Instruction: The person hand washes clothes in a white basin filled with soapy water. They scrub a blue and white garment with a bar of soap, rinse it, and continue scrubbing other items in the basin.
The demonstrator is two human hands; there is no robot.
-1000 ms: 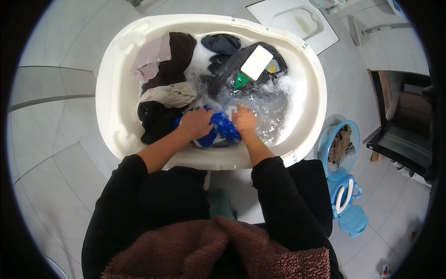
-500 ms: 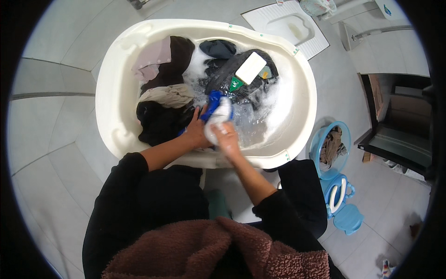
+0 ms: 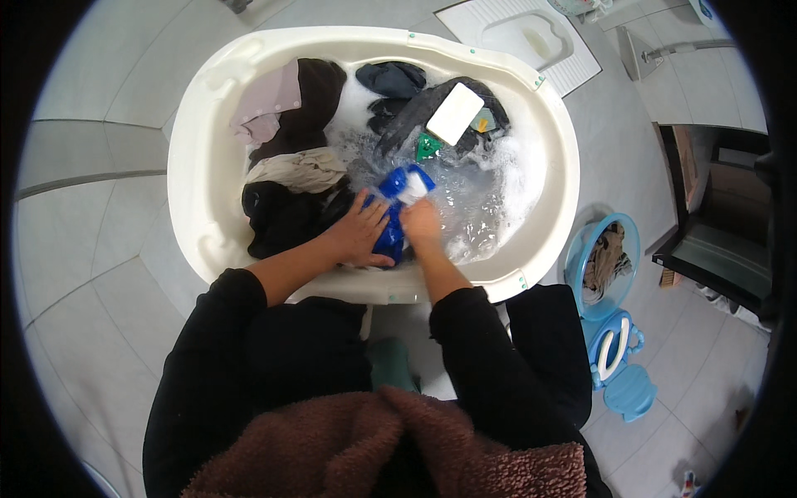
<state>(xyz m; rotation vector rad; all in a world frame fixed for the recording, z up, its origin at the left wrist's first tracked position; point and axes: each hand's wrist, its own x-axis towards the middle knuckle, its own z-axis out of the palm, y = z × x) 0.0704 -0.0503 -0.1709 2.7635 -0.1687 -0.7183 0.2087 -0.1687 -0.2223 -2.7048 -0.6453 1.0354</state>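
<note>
So there's a big cream tub (image 3: 184, 158) with soapy water and clothes in it, and both hands are down at its near side, next to each other but not together, working on a blue and white cloth (image 3: 388, 241) lying just inside the near rim, around the middle. The left hand (image 3: 363, 234) is pretty much flat on the blue part, fingers spread, pressing rather than grabbing. The right hand (image 3: 421, 220) is curled up tight on the white bit at the cloth's right edge, though its fingertips are kinda hidden. Left of the hands there's a black cloth (image 3: 278, 220), with a bunched beige cloth (image 3: 299, 170) on its far side, then a dark brown cloth (image 3: 322, 95) and a pale pinkish one with buttons (image 3: 270, 90) further off. On the far right side of the tub, a white block (image 3: 457, 114) sits tilted on a dark grey cloth (image 3: 405, 133), a green triangle (image 3: 428, 147) just nearer. Foam's piled along the right. Outside the tub to the right, a blue basin (image 3: 633, 249) holds some brownish cloth (image 3: 603, 261).
</note>
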